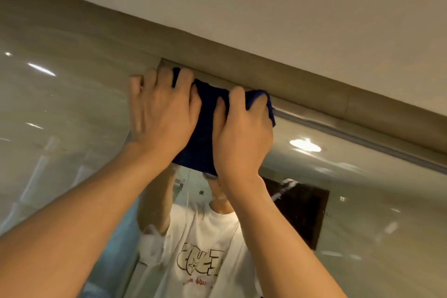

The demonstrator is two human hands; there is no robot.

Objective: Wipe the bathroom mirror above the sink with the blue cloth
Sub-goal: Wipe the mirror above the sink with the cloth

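Note:
A dark blue cloth (205, 128) lies flat against the mirror (350, 201) at its top left corner, just under the upper frame edge. My left hand (162, 113) presses on the cloth's left part with fingers spread, the outer fingers reaching past the cloth. My right hand (242, 133) holds the cloth's right part, its fingers curled over the bunched upper edge. Both arms reach upward. Most of the cloth is hidden under the hands.
A beige ledge (290, 84) and the ceiling (290, 7) run right above the mirror. Glossy wall tiles (60, 116) lie to the left of the mirror. The mirror reflects a person in a white printed T-shirt (205, 249) and a dark opening (302, 213).

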